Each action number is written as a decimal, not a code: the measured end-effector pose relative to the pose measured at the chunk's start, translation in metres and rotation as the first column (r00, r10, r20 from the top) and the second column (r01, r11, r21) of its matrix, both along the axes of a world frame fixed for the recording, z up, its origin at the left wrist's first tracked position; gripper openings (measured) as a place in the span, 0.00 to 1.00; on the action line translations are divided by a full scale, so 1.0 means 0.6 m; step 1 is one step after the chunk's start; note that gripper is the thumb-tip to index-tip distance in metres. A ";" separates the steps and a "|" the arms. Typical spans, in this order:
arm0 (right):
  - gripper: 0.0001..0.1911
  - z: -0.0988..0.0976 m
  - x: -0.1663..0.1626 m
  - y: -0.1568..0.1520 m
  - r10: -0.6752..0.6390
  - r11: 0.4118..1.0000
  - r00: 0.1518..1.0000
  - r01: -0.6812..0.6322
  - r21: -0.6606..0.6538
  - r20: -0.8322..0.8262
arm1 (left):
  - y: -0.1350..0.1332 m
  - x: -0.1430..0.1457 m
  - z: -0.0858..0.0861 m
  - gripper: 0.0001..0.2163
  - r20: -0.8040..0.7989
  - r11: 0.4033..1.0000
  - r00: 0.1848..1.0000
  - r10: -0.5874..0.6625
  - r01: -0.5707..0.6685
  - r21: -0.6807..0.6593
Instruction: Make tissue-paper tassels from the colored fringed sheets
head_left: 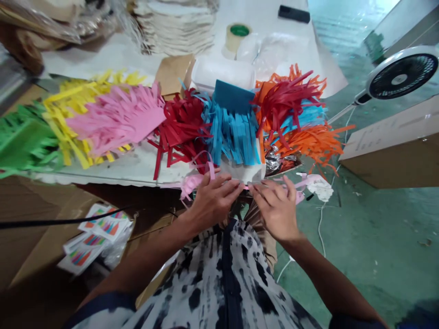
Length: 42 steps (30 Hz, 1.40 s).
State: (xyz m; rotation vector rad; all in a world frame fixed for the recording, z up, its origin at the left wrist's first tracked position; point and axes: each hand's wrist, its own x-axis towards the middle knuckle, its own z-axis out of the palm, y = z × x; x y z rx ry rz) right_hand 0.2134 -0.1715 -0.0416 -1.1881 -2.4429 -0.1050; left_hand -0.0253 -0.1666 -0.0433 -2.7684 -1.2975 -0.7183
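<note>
At the table's front edge, my left hand (216,195) and my right hand (277,206) face each other, fingertips bent together on a pink paper tassel (190,186). Its fringed strips stick out beyond both hands, while the middle is a thin pink band mostly hidden by my fingers. Just beyond my hands lies a blue fringed paper (235,132) with an uncut dark-blue top. Red fringed paper (183,121) is to its left, then pink fringed paper (125,116), yellow fringe (65,107) and green fringe (25,137). Orange fringe (313,141) and more red fringe (290,98) lie to the right.
A roll of tape (233,40), a black object (294,14) and a stack of pale sheets (174,27) are farther back. A fan (399,77) and a cardboard box (394,151) stand right. Printed cards (98,235) lie in an open carton below left.
</note>
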 end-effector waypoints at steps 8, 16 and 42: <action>0.12 -0.012 -0.039 -0.023 -0.036 0.996 0.999 0.037 0.080 -0.008 | -0.035 0.001 -0.027 0.13 0.116 0.989 0.993 0.016 -0.033 0.144; 0.13 0.038 -0.028 -0.009 -0.017 0.971 1.000 0.021 0.236 -0.018 | -0.047 0.031 0.028 0.10 0.455 0.969 0.862 0.221 -0.139 -0.206; 0.10 0.132 -0.057 0.069 -0.273 0.768 0.508 -0.397 -0.503 -0.817 | 0.013 0.047 0.136 0.11 0.803 0.663 0.191 0.565 0.475 -0.579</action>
